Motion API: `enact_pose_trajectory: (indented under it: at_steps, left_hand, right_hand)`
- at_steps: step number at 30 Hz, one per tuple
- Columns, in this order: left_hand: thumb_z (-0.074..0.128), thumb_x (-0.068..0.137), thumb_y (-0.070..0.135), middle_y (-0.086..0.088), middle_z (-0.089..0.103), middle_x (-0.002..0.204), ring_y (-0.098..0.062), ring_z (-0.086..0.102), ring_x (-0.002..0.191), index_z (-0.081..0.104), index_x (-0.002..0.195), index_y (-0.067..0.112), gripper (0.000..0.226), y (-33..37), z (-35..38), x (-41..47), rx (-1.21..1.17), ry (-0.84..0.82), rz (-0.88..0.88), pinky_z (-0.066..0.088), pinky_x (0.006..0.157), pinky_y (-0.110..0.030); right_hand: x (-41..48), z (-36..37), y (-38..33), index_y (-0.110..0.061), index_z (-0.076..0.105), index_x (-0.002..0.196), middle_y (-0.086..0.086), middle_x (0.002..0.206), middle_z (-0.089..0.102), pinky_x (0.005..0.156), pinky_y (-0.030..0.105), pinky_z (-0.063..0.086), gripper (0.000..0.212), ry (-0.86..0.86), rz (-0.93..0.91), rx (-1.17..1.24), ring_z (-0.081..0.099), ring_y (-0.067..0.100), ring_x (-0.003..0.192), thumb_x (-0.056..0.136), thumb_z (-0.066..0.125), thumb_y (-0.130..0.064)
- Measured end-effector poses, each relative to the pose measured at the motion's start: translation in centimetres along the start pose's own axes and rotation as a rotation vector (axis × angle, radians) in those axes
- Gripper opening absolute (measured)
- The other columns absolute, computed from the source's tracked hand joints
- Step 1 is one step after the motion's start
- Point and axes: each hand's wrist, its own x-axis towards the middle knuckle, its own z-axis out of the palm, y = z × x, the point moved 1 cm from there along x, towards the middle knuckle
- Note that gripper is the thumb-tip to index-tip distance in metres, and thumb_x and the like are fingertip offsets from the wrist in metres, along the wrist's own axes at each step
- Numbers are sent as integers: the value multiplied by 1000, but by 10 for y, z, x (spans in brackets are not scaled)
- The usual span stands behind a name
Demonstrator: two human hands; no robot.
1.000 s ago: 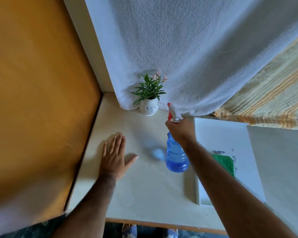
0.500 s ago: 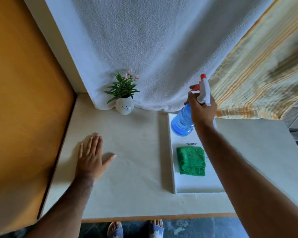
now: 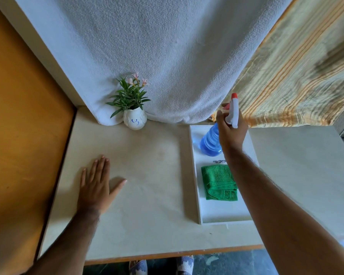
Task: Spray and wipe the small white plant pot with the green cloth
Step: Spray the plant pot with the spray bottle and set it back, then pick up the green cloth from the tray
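The small white plant pot (image 3: 135, 121), marked with blue and holding green leaves and pink flowers, stands at the back of the table against a white towel. My right hand (image 3: 231, 132) grips the blue spray bottle (image 3: 210, 142) by its white and red head, over the far end of the white tray (image 3: 196, 175). The bottle's base is at the tray surface. A folded green cloth (image 3: 219, 182) lies in the tray just in front of the bottle. My left hand (image 3: 94, 185) rests flat on the table, fingers spread, well in front of the pot.
An orange wooden panel (image 3: 24, 135) walls the table's left side. A white towel (image 3: 157, 56) and a striped yellow cloth (image 3: 296, 66) hang at the back. The table's front edge (image 3: 167, 255) is near my feet.
My right hand carried the spray bottle from the table's middle rightward to the tray's far end and lowered it there. My left hand stayed flat on the table.
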Motion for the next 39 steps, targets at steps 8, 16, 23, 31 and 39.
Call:
enact_pose_trajectory:
  at_steps: [8, 16, 23, 31, 39]
  left_hand:
    - [36, 86, 75, -15, 36, 166, -34, 36, 152, 34, 158, 6, 99, 1, -3, -1, -2, -7, -4, 24, 123, -58]
    - [33, 85, 77, -11, 32, 169, -30, 28, 156, 29, 160, 10, 101, 0, -1, -1, -7, -11, -20, 19, 126, -56]
    - [36, 90, 77, -11, 37, 166, -30, 35, 153, 32, 159, 11, 95, -2, 2, -3, -5, 16, -10, 25, 125, -57]
    - [29, 92, 81, -10, 34, 168, -29, 31, 155, 26, 161, 14, 97, -5, 8, 0, 10, 9, -9, 21, 126, -54]
    - [32, 91, 79, -11, 34, 168, -30, 31, 155, 27, 161, 12, 97, -3, 6, -3, 23, 12, -3, 21, 126, -55]
  right_hand:
    - [-2, 2, 7, -29, 68, 110, -20, 75, 64, 74, 50, 60, 35, -152, 9, 30, 62, 8, 68, 80, 81, -40]
    - [-61, -64, 29, -17, 33, 152, 0, 141, 51, 110, 31, 38, 100, -326, -47, -247, 47, 12, 132, 75, 81, -58]
    - [-121, -119, 52, -8, 33, 156, 11, 163, 31, 118, 49, 31, 101, -844, -516, -723, 22, 23, 152, 76, 72, -56]
    - [-134, -116, 64, -12, 30, 158, 7, 167, 21, 122, 40, 24, 99, -924, -490, -862, 18, 21, 153, 78, 76, -45]
    - [-139, -96, 49, 5, 54, 140, 20, 146, 54, 108, 51, 46, 69, -786, -416, -904, 52, 37, 134, 75, 77, 8]
